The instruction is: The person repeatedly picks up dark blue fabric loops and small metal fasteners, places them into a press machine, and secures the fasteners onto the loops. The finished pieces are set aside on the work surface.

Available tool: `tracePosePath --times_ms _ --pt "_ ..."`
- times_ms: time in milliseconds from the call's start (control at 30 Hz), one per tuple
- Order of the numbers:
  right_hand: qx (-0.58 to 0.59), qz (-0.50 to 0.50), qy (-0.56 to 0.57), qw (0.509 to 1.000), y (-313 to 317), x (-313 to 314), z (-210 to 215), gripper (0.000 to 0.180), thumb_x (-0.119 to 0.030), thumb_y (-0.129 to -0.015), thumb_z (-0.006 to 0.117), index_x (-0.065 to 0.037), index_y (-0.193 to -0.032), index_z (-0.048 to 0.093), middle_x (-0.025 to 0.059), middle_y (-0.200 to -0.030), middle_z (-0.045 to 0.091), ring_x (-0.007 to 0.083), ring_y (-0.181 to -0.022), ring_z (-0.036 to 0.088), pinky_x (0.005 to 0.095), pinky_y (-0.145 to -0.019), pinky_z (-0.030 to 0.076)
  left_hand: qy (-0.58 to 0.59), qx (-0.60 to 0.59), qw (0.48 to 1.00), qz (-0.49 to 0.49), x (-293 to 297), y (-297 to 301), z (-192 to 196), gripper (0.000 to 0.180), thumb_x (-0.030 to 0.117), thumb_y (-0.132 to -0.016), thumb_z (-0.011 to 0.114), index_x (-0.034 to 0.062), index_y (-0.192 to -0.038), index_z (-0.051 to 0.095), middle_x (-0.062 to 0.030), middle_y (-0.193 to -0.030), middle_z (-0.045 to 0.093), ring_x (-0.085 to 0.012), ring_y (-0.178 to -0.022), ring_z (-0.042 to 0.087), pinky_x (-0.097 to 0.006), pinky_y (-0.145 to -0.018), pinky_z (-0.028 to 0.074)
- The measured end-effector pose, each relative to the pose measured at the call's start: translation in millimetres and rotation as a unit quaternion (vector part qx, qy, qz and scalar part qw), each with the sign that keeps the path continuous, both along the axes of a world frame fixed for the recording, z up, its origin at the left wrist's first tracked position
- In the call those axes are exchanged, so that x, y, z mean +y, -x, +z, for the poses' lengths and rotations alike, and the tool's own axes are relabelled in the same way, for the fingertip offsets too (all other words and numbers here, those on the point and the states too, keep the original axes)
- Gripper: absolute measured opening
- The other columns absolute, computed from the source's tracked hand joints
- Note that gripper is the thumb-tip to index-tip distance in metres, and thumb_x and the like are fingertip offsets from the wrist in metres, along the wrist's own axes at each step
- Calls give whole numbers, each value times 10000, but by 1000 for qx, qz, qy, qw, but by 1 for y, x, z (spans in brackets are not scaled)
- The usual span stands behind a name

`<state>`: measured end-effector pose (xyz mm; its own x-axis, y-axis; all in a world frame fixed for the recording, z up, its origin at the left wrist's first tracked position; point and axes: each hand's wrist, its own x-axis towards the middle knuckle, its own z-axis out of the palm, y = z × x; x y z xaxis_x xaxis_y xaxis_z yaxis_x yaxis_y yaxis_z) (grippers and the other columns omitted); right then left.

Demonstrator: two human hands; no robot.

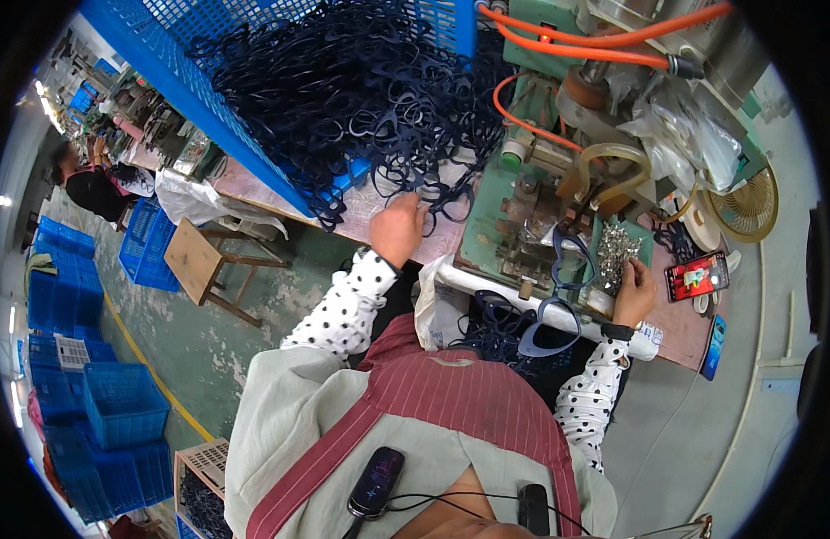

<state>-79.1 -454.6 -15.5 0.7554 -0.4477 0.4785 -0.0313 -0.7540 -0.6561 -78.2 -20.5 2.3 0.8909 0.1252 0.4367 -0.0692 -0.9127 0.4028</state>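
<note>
My left hand [399,230] is closed at the table edge, its fingertips beside loose navy glasses frames [446,193] that spill from a heaped pile. Whether it pinches one of them is hidden. Over a heap of small silvery metal parts [615,251] my right hand [637,293] has its fingers pressed together; anything between them is too small to make out. Between my hands, a navy glasses frame [574,286] with large lens openings stands at the front of a green bench machine [523,216]. What supports this frame is unclear.
A big blue crate [217,117] of frames stands at the back left. Orange hoses [604,40] cross above the machine. A phone [698,276] and a small fan [743,201] are at right. More frames [500,328] lie below the machine. A wooden stool [195,260] stands left.
</note>
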Motion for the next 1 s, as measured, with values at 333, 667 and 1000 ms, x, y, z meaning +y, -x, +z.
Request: tracePosePath --times_ms 333,667,1000 --pt "-10 3 42 999 4 8 8 134 -182 -819 720 -125 -940 729 112 -870 686 283 -849 624 393 -770 481 -15 -33 997 63 82 -111 -15 715 -10 -814 566 331 -1426 422 -222 -984 549 -435 -823 615 -510 -693 512" --pt "7 -8 55 998 5 9 12 126 -207 -824 712 -136 -926 731 71 -843 691 274 -869 611 397 -809 451 345 -106 923 -136 74 -179 158 399 14 -901 562 27 -1299 540 -122 -948 695 -188 -819 688 -252 -716 549" --pt "12 1 60 998 6 7 9 138 -206 -820 724 -132 -936 740 99 -840 689 284 -843 618 403 -769 476 671 291 673 -111 76 -56 7 338 9 -896 490 56 -1227 538 -62 -972 642 -142 -827 616 -281 -676 499"
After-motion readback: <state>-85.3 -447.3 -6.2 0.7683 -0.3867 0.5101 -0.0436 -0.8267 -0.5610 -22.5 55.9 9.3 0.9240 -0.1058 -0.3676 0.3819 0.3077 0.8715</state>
